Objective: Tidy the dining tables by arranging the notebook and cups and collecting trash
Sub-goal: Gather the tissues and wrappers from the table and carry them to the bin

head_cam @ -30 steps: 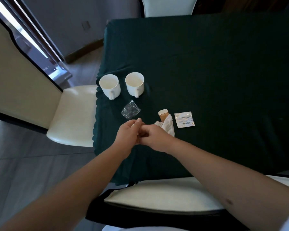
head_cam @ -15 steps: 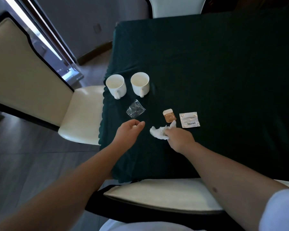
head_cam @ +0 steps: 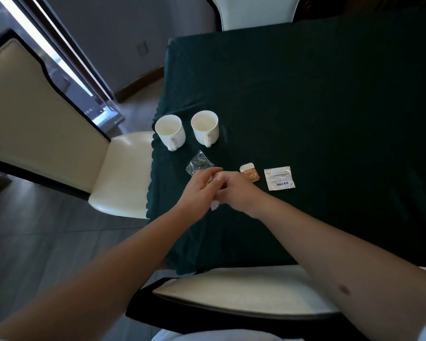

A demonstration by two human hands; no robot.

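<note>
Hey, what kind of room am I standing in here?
Probably a dining room: a table under a dark green cloth, cream padded chairs drawn up around it, and two white mugs near its edge.

Beyond the joined hands stand two white mugs (head_cam: 170, 132) (head_cam: 205, 127), with one clear plastic wrapper (head_cam: 199, 165) just beyond them, two flat packets (head_cam: 250, 172) (head_cam: 279, 178) to their right, and three cream chairs (head_cam: 123, 173) (head_cam: 251, 291) (head_cam: 253, 11) around.

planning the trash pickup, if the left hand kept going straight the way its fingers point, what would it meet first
Probably the right hand, which it already seems to touch. Beyond it lies the small brown packet, though depth is unclear.
</note>
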